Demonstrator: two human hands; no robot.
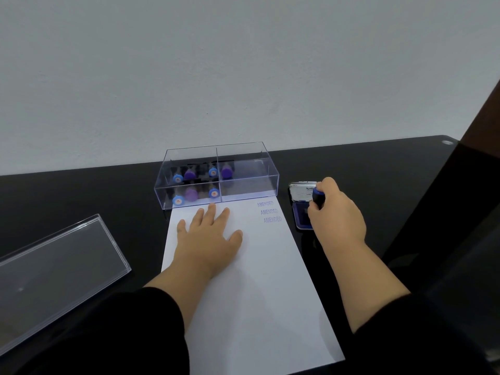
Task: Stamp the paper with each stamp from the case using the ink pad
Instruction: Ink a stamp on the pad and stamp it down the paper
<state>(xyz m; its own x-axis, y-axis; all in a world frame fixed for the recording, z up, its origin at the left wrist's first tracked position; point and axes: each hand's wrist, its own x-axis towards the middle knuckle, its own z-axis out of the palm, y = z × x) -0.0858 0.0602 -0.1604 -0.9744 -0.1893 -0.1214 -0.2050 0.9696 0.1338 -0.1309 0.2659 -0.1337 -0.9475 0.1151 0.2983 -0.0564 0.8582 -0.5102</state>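
A white rectangular sheet of paper (259,280) is lying on the glossy black table (94,196), its far edge touching the clear plastic four-compartment case (216,174). Three blue "AMENDED" imprints (269,211) are showing in a column near the paper's far right corner. The left hand (208,239) is resting palm down on the far left part of the paper, fingers straight and slightly apart, holding nothing. The right hand (334,215) is gripping one dark stamp with a blue top (318,197), fingers curled round its body, and is holding it upright over the open blue ink pad (301,216), which is lying just beside the paper's right edge; whether the stamp face is touching the ink surface cannot be determined, as the hand is covering it. The hinged silver lid of the ink pad (300,192) is standing open at the far side. Inside the case, blue-capped stamps (177,200) and purple-capped stamps (191,194) are sitting in the left compartments and the far right one; reflections in the clear walls are preventing a reliable count. One clear plastic case lid (59,272) is lying flat on the table, well apart to the left of the paper.
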